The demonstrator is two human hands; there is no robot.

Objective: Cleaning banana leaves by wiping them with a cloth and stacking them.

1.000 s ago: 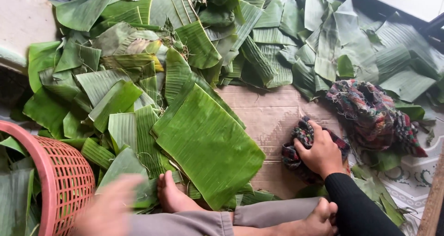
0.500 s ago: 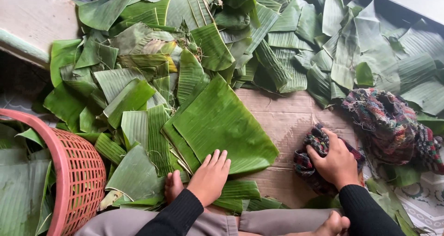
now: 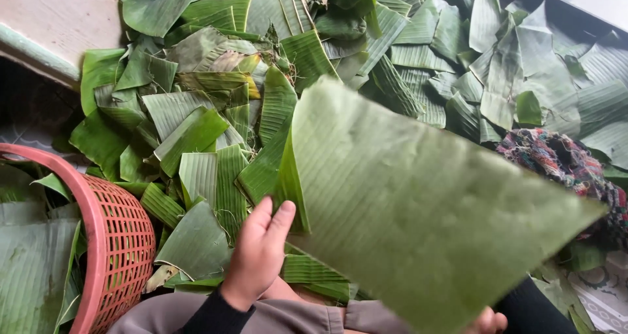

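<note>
At centre, left hand [image 3: 258, 255] pinches ribbed, matte leaf [image 3: 418, 210] by its edge; leaf tilts up toward 2 o'clock. Right hand hidden, grip undetermined. Pink mesh basket [image 3: 121, 242] at 8 o'clock.

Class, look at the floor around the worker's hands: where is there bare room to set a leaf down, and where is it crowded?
Bare room: only the pale ledge at top left. Crowded: cut leaves cover the floor between the pink basket and the patterned cloth. The big leaf held by the left hand hides the floor beneath.
</note>
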